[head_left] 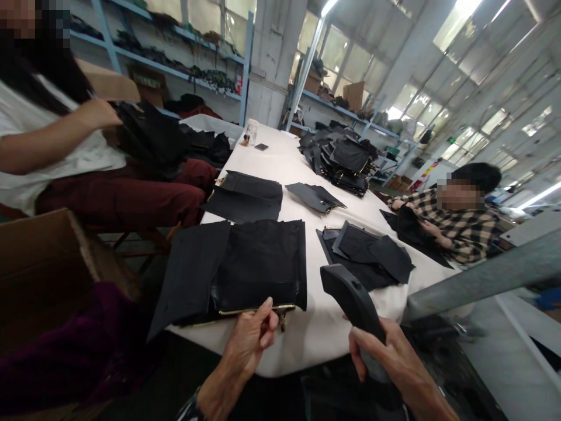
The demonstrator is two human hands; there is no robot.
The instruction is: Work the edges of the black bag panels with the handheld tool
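Observation:
My left hand (256, 336) is closed at the near edge of a black pouch piece (263, 263), thumb and fingers pinching beside its gold zipper (258, 309). A zipper pull (283, 321) hangs just right of the fingertips. This piece lies flat at the table's near end, with a wide black panel (197, 263) spread at its left. In my right hand (377, 348) is a black handheld device (355, 298) with a curved body, raised over the near right of the table. Its exact kind cannot be made out.
More black pieces lie on the white-covered table (263, 158): one flat piece (249, 196), another with a gold edge (315, 197), a loose stack (372, 254) and a big pile (337, 155). Co-workers sit left (56, 134) and right (468, 216). A cardboard box (44, 251) stands left.

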